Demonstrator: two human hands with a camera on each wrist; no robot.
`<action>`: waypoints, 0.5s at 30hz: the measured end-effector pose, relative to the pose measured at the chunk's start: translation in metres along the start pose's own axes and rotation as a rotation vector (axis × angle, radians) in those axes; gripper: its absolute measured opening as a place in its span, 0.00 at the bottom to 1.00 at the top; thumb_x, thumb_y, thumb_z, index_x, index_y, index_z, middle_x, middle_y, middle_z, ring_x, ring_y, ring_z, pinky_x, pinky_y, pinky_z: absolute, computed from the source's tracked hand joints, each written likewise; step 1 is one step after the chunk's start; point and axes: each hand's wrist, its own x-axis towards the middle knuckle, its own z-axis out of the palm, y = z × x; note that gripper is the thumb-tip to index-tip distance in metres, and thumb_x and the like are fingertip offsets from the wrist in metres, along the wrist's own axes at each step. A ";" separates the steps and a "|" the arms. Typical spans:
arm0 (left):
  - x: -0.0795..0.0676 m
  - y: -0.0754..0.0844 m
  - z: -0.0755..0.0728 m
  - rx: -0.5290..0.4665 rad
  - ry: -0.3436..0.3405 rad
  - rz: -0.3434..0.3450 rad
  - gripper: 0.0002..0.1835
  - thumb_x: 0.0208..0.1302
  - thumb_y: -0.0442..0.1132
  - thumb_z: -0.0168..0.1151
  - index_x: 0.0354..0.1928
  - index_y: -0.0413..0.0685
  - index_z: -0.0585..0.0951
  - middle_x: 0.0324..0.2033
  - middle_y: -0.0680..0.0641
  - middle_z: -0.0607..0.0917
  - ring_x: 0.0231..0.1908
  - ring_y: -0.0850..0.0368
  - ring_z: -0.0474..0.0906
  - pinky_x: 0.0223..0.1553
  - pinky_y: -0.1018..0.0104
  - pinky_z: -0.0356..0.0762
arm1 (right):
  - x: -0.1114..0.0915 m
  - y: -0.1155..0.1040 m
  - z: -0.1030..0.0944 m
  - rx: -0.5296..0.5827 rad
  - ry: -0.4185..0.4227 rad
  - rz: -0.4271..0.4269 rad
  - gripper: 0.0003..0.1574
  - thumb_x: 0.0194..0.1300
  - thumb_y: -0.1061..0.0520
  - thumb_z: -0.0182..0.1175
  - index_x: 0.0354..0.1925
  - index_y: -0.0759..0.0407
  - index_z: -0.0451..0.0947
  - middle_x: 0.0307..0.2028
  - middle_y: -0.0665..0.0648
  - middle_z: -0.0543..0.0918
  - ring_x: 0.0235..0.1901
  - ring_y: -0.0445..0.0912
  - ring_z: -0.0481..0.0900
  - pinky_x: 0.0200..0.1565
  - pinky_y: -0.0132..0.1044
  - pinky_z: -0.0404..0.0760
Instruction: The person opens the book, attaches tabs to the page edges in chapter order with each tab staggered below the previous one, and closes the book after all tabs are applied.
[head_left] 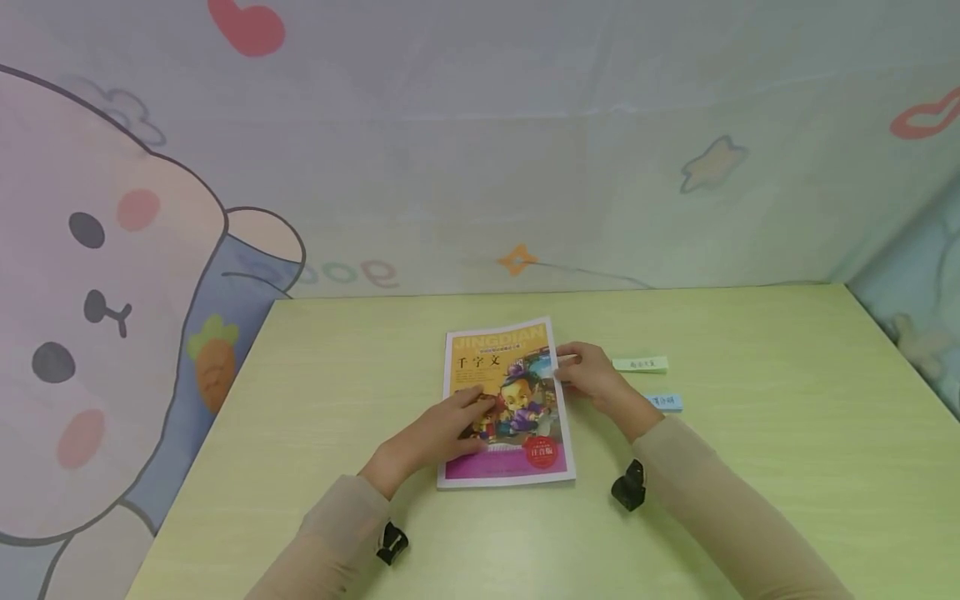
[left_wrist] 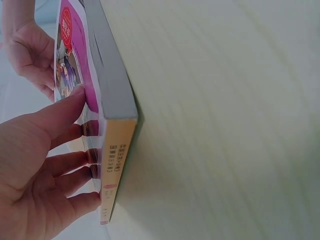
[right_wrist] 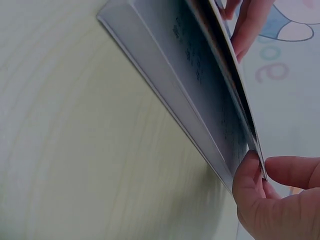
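Observation:
A paperback book [head_left: 506, 467] with a yellow and purple illustrated cover lies on the table in the head view. My left hand [head_left: 442, 429] rests on the left part of its cover, fingers spread. The left wrist view has the thumb and fingers on the cover beside the yellow spine [left_wrist: 117, 160]. At the book's right edge is my right hand [head_left: 594, 377]. In the right wrist view this hand [right_wrist: 280, 207] pinches the front cover's edge between thumb and finger. The cover and some leaves are lifted there, and part of a printed page [right_wrist: 192, 65] shows beneath.
To the right of the book lie a green paper strip [head_left: 641, 364] and a blue paper strip [head_left: 666, 402], both with handwriting. The right forearm partly covers the blue one. A patterned cloth [head_left: 465, 183] hangs behind the pale table [head_left: 757, 350].

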 end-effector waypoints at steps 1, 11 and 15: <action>0.000 0.000 0.000 -0.003 0.000 -0.001 0.34 0.63 0.46 0.60 0.68 0.42 0.63 0.68 0.36 0.58 0.66 0.40 0.56 0.62 0.50 0.61 | 0.000 -0.001 0.000 0.016 -0.006 0.011 0.29 0.63 0.72 0.51 0.62 0.73 0.60 0.47 0.70 0.75 0.38 0.49 0.79 0.40 0.39 0.81; 0.000 0.000 -0.003 -0.008 -0.005 0.014 0.34 0.63 0.46 0.60 0.68 0.43 0.63 0.68 0.36 0.57 0.66 0.39 0.56 0.62 0.49 0.61 | 0.002 -0.002 -0.004 0.106 -0.024 0.065 0.31 0.61 0.71 0.52 0.63 0.71 0.60 0.40 0.61 0.77 0.33 0.44 0.78 0.36 0.33 0.80; 0.000 -0.001 -0.002 -0.005 -0.005 0.012 0.34 0.63 0.47 0.60 0.68 0.43 0.63 0.68 0.36 0.58 0.66 0.39 0.56 0.62 0.49 0.61 | 0.003 -0.002 -0.004 0.112 -0.033 0.069 0.31 0.61 0.71 0.53 0.63 0.70 0.60 0.39 0.59 0.76 0.33 0.44 0.78 0.35 0.32 0.79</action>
